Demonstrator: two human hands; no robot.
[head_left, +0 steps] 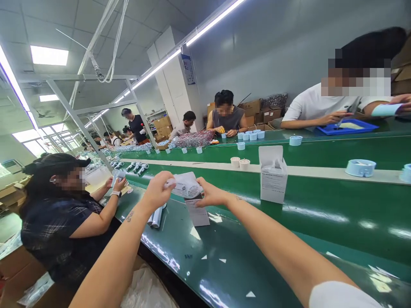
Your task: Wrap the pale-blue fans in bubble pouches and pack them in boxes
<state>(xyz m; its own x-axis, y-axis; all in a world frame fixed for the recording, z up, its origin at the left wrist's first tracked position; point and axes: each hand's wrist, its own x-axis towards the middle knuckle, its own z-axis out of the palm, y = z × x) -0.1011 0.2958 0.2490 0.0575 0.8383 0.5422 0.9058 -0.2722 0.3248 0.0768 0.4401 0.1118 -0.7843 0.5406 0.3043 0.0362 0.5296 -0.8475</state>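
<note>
My left hand (161,188) is closed on one end of a clear plastic bag with a pale grey-white device (184,185) inside; the exact kind of device I cannot make out. Beneath the bag stands a small white carton (199,216) with fine print, on the green work surface. My right hand (212,193) grips the carton's upper part from the right, thumb side close to the bag. The bag lies across the carton's top and hides its opening. Grey tubular parts (156,217) lie on the surface just left of the carton.
Another white carton (272,179), flaps up and plastic inside, stands on the green conveyor belt (321,214). Light blue round parts (360,167) and two whitish cups (239,162) sit along the strip. A co-worker (64,222) is close on the left; others sit opposite. White scraps (250,294) dot the surface.
</note>
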